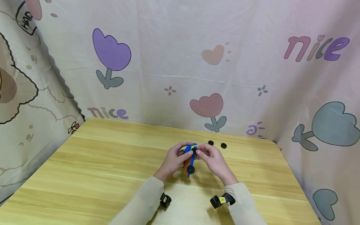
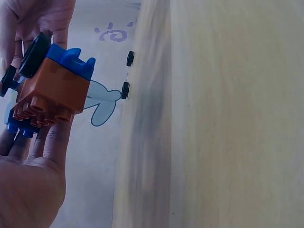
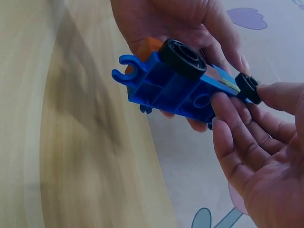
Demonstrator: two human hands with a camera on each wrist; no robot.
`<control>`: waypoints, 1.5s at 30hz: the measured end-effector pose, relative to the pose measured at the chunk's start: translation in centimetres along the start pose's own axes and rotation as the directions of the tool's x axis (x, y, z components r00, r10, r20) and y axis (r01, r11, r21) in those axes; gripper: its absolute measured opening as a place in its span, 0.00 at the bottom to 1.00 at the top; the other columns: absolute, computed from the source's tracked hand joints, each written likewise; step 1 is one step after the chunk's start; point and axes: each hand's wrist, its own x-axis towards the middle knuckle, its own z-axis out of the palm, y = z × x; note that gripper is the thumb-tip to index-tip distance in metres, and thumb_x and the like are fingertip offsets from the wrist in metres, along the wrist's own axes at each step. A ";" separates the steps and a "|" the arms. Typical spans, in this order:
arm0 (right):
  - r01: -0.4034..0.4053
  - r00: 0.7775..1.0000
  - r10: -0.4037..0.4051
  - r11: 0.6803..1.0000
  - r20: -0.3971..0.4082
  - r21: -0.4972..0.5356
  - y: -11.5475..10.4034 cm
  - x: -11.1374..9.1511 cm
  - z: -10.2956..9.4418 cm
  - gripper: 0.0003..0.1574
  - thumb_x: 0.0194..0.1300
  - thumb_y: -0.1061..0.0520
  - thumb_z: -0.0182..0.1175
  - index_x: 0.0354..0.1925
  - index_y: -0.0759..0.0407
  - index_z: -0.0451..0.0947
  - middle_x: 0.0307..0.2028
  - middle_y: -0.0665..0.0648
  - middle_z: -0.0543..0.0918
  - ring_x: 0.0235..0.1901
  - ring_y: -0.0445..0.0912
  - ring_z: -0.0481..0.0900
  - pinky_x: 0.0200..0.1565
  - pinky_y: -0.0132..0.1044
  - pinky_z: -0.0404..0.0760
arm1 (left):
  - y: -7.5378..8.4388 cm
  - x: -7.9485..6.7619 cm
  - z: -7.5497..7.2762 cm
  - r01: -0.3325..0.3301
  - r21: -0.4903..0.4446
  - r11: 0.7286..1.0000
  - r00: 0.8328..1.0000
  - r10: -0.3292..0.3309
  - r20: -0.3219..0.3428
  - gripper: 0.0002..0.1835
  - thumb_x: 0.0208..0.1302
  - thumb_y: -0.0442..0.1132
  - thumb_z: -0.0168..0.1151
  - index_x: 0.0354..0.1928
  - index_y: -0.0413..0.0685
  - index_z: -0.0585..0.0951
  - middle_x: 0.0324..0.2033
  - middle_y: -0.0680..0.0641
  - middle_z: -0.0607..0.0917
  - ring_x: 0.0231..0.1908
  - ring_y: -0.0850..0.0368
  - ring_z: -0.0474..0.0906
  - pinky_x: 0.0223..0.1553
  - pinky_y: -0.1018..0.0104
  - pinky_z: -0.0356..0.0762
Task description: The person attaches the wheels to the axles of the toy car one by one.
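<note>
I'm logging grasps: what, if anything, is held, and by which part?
A toy vehicle: the left hand holds its body; the right hand holds it at the far-end black wheel and blue base.

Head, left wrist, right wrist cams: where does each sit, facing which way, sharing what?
Head: worn on the head, facing forward and down at the table and toy car; left hand, right hand and sleeves show.
Left wrist: on the left wrist, facing the car's orange body, table and wall cloth; both hands show.
Right wrist: on the right wrist, facing the car's blue base, table and cloth; both hands show.
Shared: head and left wrist both show two loose wheels.
</note>
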 end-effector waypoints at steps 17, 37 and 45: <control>-0.013 0.997 0.019 0.998 -0.081 0.069 0.4 0.4 0.5 0.13 0.74 0.59 0.55 0.49 0.68 0.77 0.41 0.61 0.83 0.40 0.54 0.83 0.49 0.45 0.81 | 0.1 0.3 0.0 -0.016 -0.042 0.999 1.000 0.016 -0.015 0.20 0.68 0.39 0.63 0.62 0.50 0.77 0.55 0.39 0.79 0.47 0.47 0.82 0.44 0.56 0.82; -0.042 0.991 0.036 0.998 -0.130 -0.045 0.6 -0.4 0.4 0.08 0.69 0.59 0.62 0.45 0.60 0.80 0.35 0.56 0.82 0.39 0.59 0.81 0.40 0.40 0.79 | 0.1 0.3 -0.7 -0.036 -0.130 0.991 0.998 0.042 0.045 0.25 0.66 0.27 0.61 0.65 0.42 0.73 0.64 0.37 0.69 0.54 0.38 0.78 0.48 0.39 0.75; -0.033 0.992 0.025 0.997 -0.120 -0.063 0.7 -0.6 0.4 0.06 0.68 0.60 0.62 0.44 0.59 0.81 0.36 0.59 0.82 0.40 0.57 0.80 0.41 0.38 0.79 | 0.3 0.3 -0.8 -0.037 -0.130 0.991 0.999 0.040 0.023 0.26 0.65 0.28 0.63 0.65 0.43 0.74 0.65 0.38 0.69 0.53 0.39 0.79 0.47 0.43 0.78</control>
